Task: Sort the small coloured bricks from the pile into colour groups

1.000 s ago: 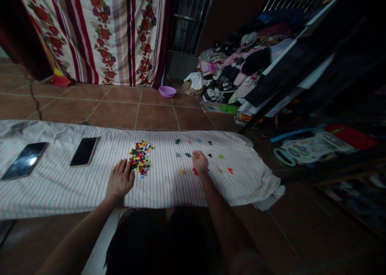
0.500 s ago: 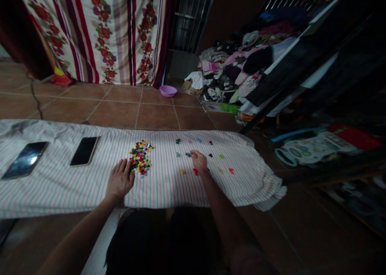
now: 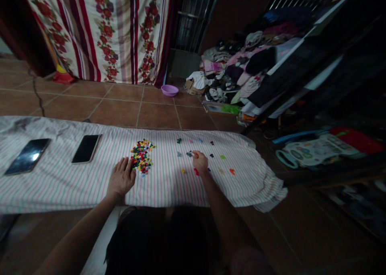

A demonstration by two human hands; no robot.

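My left hand [image 3: 122,177] lies flat on the striped cloth [image 3: 164,186], its fingertips touching the near left edge of a mixed pile of small coloured plastic pieces [image 3: 142,156]. To the right of that pile, small groups sorted by colour lie in loose rows. My right hand [image 3: 200,162] is among them, thumb and fingers pinched together beside the dark grey pieces [image 3: 189,154]. What sits between those fingertips is too small to make out. Around this hand are red pieces [image 3: 196,171], yellow pieces [image 3: 183,171], light grey pieces [image 3: 179,154] and green pieces [image 3: 179,140].
Two dark-screened devices, a phone [image 3: 86,149] and a larger one [image 3: 27,156], lie on the left of the cloth. Beyond it, a purple basin [image 3: 169,91] stands on the tiled floor. Heaped clothes [image 3: 229,72] fill the back right.
The view has shifted slightly. Both hands stay in nearly the same places, the left by the pile and the right at the dark grey pieces.
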